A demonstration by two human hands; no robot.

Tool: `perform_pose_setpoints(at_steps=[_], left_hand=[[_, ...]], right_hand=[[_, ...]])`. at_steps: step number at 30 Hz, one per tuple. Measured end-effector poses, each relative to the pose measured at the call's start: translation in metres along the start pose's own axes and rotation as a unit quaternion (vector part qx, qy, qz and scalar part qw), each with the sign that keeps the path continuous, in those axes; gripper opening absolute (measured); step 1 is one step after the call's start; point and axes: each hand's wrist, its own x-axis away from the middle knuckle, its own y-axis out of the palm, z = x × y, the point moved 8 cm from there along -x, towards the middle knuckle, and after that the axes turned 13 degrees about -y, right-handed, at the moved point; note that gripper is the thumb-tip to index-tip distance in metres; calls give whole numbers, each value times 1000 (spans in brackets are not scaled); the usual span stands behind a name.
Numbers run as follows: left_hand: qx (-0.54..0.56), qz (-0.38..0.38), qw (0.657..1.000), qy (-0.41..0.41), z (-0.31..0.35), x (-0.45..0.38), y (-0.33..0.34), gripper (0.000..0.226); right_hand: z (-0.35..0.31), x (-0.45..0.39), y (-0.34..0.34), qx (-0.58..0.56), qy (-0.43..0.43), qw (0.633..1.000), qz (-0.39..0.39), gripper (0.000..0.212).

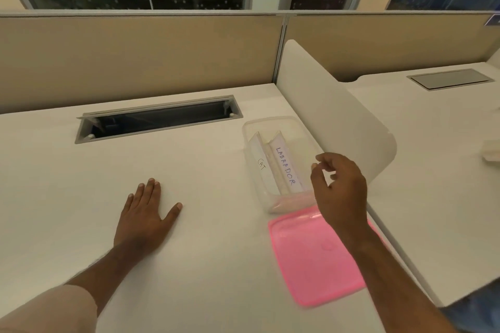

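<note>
Reaching for the LABRADOR card (pixel 286 167) in the clear container (pixel 270 119), the right hand (pixel 342 192) hovers loosely curled, empty; the left hand (pixel 147 211) lies flat on the desk (pixel 203 165). Next, likely: pinch the card's edge.

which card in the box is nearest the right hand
The LABRADOR card, lettered in blue, on the side toward the right hand; the CAT card stands left of it.

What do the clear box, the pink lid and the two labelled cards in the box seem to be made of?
The clear rectangular box looks like glossy plastic: the white desk shows through its walls. The flat pink lid seems translucent plastic with a moulded rim. The white CAT card and LABRADOR card look like matte paper, maybe thin card.
</note>
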Motion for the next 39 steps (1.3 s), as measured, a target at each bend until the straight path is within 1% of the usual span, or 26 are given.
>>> perform_pose_setpoints(at_steps=[2,4,7,11,13,17,19,20,23,25,27,30,33,36,39], left_hand=[[-4,-8,1000,0,-1,0,1,92],[-4,-17,1000,-3,0,-2,2,91],[18,-32,999,-8,5,0,1,85],[76,-30,997,5,28,23,-5,76],[104,-18,994,40,50,44,-8,70],[139,-21,979,147,109,96,-10,59],[166,-33,970,174,132,119,-8,56],[185,-49,966,175,141,127,-6,56],[251,-123,951,129,158,143,7,55],[276,-149,945,88,161,150,14,55],[279,-166,943,65,164,158,20,57],[271,-180,944,49,168,167,25,58],[296,-185,937,-5,164,167,23,54],[360,-182,913,-64,149,169,15,45],[408,-184,890,-86,130,179,5,36]], right_hand=[[5,18,-13,15,-3,1000,9,19],[12,39,-18,22,3,1000,-7,16],[29,72,-15,41,35,996,-69,15],[64,110,-16,87,120,978,-145,17],[77,121,-23,132,150,966,-162,21],[98,134,-38,236,203,931,-192,35],[105,140,-42,260,237,912,-211,39],[107,141,-42,269,241,907,-218,39],[110,139,-47,287,247,902,-209,34],[112,139,-52,297,264,896,-199,32],[114,139,-53,294,269,896,-194,29],[116,139,-50,259,268,909,-188,27],[118,142,-46,191,276,923,-186,26],[115,142,-42,109,274,939,-178,25],[106,135,-41,67,248,949,-181,18]])
